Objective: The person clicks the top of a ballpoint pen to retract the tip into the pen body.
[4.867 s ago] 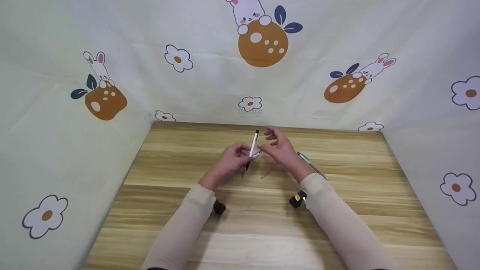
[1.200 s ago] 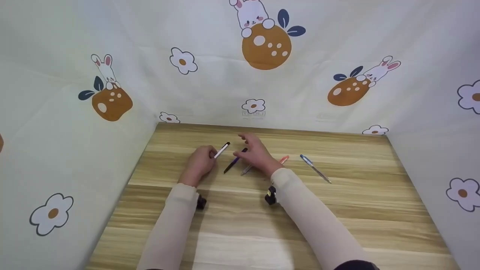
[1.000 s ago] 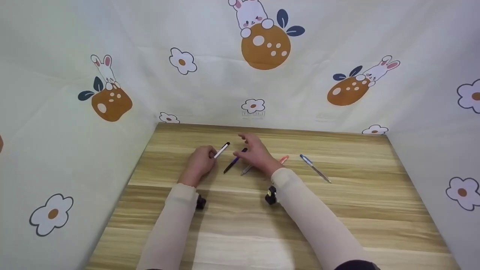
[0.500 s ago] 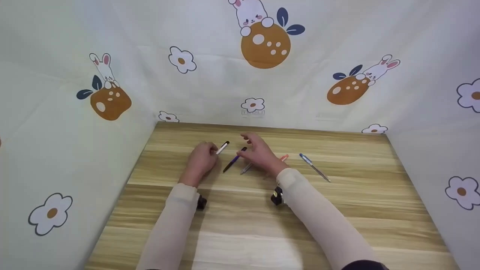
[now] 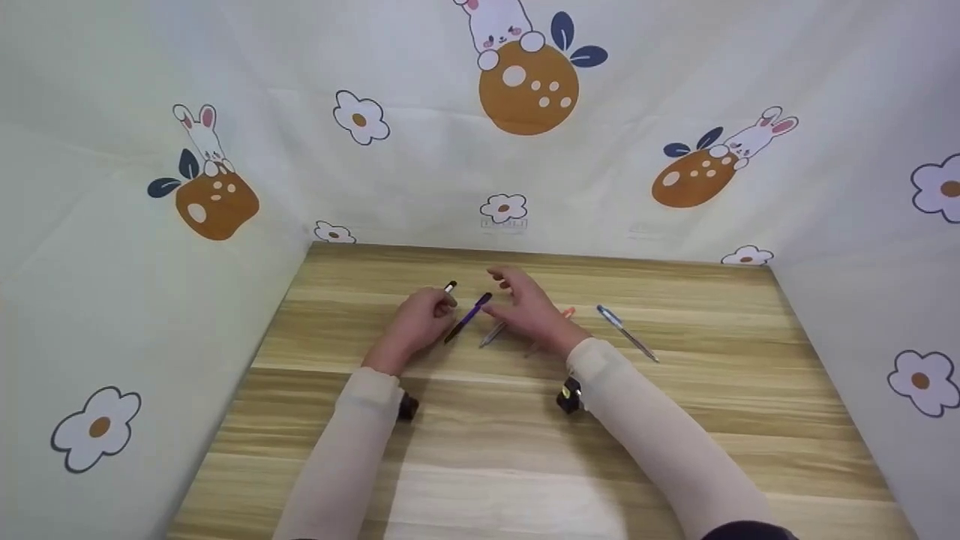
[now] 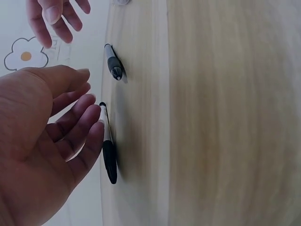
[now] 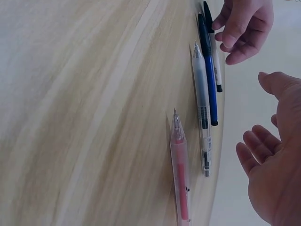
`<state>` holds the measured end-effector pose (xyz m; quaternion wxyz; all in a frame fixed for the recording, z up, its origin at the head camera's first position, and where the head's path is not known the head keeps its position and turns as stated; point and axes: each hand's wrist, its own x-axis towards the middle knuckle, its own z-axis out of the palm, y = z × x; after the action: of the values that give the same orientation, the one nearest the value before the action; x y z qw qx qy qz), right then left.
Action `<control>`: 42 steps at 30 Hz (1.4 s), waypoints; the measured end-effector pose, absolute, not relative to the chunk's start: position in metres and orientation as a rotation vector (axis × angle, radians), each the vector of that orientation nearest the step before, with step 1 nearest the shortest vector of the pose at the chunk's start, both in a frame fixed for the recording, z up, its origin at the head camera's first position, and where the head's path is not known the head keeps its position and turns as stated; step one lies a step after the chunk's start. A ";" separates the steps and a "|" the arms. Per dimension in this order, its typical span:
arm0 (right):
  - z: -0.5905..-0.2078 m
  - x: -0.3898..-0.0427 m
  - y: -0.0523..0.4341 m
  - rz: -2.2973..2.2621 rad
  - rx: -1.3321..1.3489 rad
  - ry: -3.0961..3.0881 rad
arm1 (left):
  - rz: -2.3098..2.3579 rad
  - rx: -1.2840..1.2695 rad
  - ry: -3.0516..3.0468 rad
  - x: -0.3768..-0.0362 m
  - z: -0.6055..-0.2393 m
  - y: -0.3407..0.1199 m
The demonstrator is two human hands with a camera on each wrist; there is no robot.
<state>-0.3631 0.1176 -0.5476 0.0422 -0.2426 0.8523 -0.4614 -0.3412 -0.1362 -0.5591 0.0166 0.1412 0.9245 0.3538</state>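
Note:
My left hand [image 5: 420, 324] is beside a white pen with black ends [image 5: 451, 287], which lies on the table. In the left wrist view its loosely bent fingers [image 6: 80, 125] are at the white pen without gripping it; whether one fingertip touches it I cannot tell. Just right of it lies a blue-purple pen with black ends [image 5: 468, 318]. My right hand [image 5: 531, 311] hovers with spread fingers and holds nothing. Partly hidden under it are a clear pen [image 7: 201, 94] and a clear pen with a red core [image 7: 181, 174], side by side on the table.
A clear pen with a blue top [image 5: 628, 334] lies apart, to the right of the right hand. The wooden table [image 5: 480, 465] meets a printed cloth wall [image 5: 420, 187] at the back and on both sides. Dark wrist cameras sit under both wrists.
Earlier my left hand held the white pen, upright at first. Now that pen lies beside the blue-purple one and the left fingers have loosened. The right hand has drifted slightly right.

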 end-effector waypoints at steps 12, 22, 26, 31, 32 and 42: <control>-0.547 -0.355 0.129 -1.436 -0.775 2.588 | 1.111 0.492 2.771 -0.337 -0.561 -0.125; -0.551 -0.350 0.134 -1.453 -0.776 2.565 | 1.040 0.533 2.817 -0.337 -0.563 -0.120; -0.551 -0.348 0.136 -1.470 -0.778 2.555 | 1.016 0.540 2.829 -0.338 -0.564 -0.118; -0.551 -0.346 0.139 -1.493 -0.756 2.548 | 0.976 0.544 2.847 -0.340 -0.565 -0.116; -0.551 -0.346 0.139 -1.495 -0.748 2.547 | 0.966 0.544 2.851 -0.341 -0.565 -0.116; -0.549 -0.343 0.145 -1.498 -0.683 2.557 | 0.909 0.504 2.875 -0.339 -0.562 -0.114</control>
<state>-0.3428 0.1449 -0.5489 0.0503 -0.2244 0.8397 -0.4920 -0.3392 -0.1139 -0.5623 0.0422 0.1647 0.9396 0.2971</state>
